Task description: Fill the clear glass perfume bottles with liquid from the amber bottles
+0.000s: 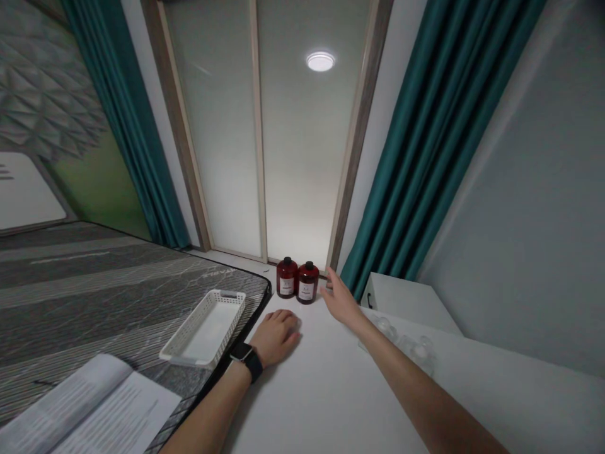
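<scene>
Two dark red bottles with black caps and pale labels stand side by side at the far end of the white table [326, 391]: the left bottle [286, 279] and the right bottle [307, 284]. My right hand [341, 299] is just right of the right bottle, fingers apart and holding nothing; whether a fingertip touches the bottle I cannot tell. My left hand [278, 335], with a black watch [248, 360] on the wrist, lies on the table in front of the bottles, its fingers loosely bent and nothing visible in them.
A white plastic basket [172, 354] and an open book [113, 410] lie on the grey bed [118, 284] at left. Clear plastic items [418, 353] sit beyond my right forearm. A white cabinet [406, 299] stands behind the table at right, near a green curtain [439, 126].
</scene>
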A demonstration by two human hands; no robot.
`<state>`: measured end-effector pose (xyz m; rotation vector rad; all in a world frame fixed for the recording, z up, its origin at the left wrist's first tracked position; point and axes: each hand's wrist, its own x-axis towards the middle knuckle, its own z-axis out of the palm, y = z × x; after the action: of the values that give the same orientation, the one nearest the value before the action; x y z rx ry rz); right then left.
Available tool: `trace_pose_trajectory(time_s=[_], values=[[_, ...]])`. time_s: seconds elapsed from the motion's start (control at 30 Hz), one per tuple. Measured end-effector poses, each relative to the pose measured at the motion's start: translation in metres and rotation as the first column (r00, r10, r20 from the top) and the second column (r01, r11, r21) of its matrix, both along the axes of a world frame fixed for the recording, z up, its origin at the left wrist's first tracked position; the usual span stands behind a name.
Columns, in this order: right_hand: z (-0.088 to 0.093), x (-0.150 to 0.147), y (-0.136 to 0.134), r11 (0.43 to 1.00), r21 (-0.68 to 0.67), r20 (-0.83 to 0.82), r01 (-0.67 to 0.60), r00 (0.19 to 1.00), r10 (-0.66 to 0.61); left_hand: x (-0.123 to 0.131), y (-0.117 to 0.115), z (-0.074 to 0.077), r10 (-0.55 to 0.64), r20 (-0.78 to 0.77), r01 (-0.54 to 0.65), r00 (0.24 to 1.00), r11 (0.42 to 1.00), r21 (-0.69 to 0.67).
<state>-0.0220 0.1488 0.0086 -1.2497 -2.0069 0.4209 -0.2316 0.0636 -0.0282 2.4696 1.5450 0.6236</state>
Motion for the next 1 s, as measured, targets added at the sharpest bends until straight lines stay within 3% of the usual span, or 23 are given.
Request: trace_pose_trajectory(time_s=[0.13,0.27,0.47,0.63,0.77,0.87,1.0], values=[[0.008,0.025,-0.047,1.0,0.014,-0.02,0.0,1.0,0.0,0.006,0.002,0.004,-0.037,0.046,0.037,0.998,0.999,0.014],[0.02,0.053,-0.1,0.998,0.058,0.005,0.009,1.0,-0.009,0.029,0.0,0.008,-0.105,0.088,0.105,0.991,0.994,0.006],[0.03,0.103,-0.143,0.944,0.218,-0.009,0.25,0.967,-0.254,0.092,0.009,0.009,-0.24,0.3,0.265,0.923,0.963,-0.046],[-0.001,0.161,-0.151,0.873,0.223,-0.15,0.435,0.9,-0.41,0.14,0.034,0.008,-0.32,0.375,0.364,0.87,0.93,-0.053],[-0.039,0.201,-0.151,0.844,0.076,-0.263,0.531,0.827,-0.497,0.162,0.049,0.002,-0.363,0.417,0.425,0.833,0.903,-0.063],[-0.06,0.212,-0.15,0.855,0.024,-0.266,0.518,0.828,-0.494,0.169,0.051,-0.002,-0.365,0.454,0.436,0.813,0.898,-0.058],[-0.073,0.204,-0.148,0.909,-0.011,-0.253,0.416,0.879,-0.405,0.168,0.043,-0.001,-0.36,0.492,0.44,0.792,0.897,-0.052]])
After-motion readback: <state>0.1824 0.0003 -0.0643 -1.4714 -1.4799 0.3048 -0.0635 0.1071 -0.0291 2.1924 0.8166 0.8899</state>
